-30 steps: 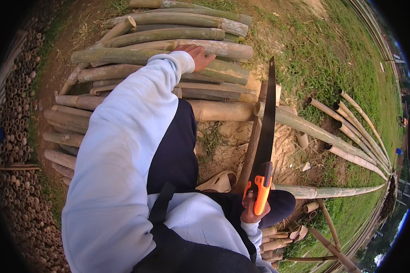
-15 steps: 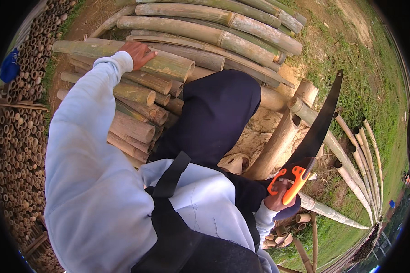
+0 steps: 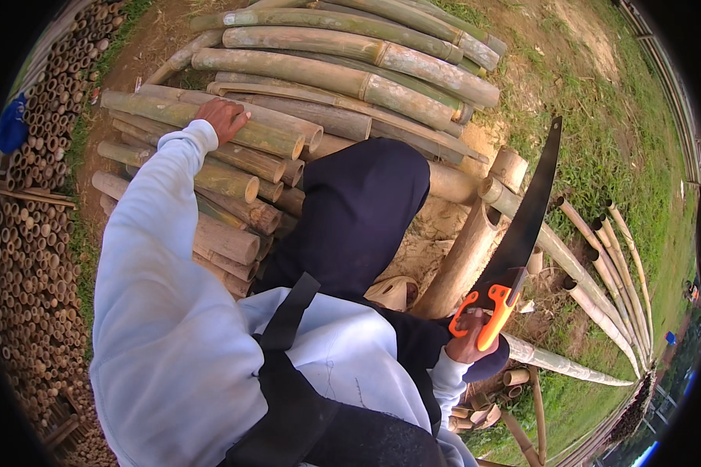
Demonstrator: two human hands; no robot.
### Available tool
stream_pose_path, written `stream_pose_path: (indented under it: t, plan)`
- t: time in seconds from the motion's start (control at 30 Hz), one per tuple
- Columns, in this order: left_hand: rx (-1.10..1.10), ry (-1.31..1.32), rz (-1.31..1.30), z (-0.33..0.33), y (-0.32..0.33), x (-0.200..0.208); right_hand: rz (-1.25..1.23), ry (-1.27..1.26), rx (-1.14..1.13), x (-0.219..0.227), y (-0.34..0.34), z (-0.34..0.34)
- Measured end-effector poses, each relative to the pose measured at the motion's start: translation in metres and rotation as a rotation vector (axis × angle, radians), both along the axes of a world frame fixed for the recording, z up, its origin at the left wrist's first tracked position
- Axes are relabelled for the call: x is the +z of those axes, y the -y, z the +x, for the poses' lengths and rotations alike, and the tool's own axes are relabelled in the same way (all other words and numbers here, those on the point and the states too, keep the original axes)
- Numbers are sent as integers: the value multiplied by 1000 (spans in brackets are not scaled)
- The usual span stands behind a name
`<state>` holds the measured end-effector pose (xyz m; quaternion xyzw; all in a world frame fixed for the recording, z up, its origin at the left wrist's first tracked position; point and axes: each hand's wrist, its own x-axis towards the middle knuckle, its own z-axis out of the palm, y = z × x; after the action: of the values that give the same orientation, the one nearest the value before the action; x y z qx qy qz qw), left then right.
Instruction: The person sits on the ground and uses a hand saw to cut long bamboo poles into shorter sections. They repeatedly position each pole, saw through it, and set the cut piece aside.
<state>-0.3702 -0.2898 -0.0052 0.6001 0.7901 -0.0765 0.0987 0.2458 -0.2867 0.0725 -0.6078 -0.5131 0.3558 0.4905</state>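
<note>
My left hand (image 3: 223,120) lies over a cut bamboo pole (image 3: 265,135) on top of the pile at the left, its fingers bent round the pole's upper side; the fingertips are partly hidden. Behind that pole, a second one (image 3: 300,124) lies alongside. Gripped in my right hand (image 3: 467,338) is a handsaw (image 3: 519,233) with an orange handle and a long dark blade. Its blade points up and away, and its toothed edge faces left, beside an upright-leaning thick bamboo piece (image 3: 459,261).
Long bamboo poles (image 3: 319,68) lie stacked at the far side. Sawdust (image 3: 424,241) covers the ground by my knee (image 3: 366,194). More poles (image 3: 611,272) stretch over the grass at right. Stacked bamboo ends (image 3: 31,296) line the left. Short offcuts (image 3: 516,377) lie low at right.
The top pole under my left hand has shifted nearer to me, showing the pole behind it. The saw appears slightly further left and more upright. The whole view has shifted a little.
</note>
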Motion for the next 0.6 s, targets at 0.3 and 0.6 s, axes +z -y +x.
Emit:
stream_pose_path:
  t: [0.3,0.6]
  plan:
    - [-38,-163,260,13,-12,-6,3,-52,-97,4,-1,17]
    - [-21,667,259,170,-89,51,220,-4,-375,10,-37,88]
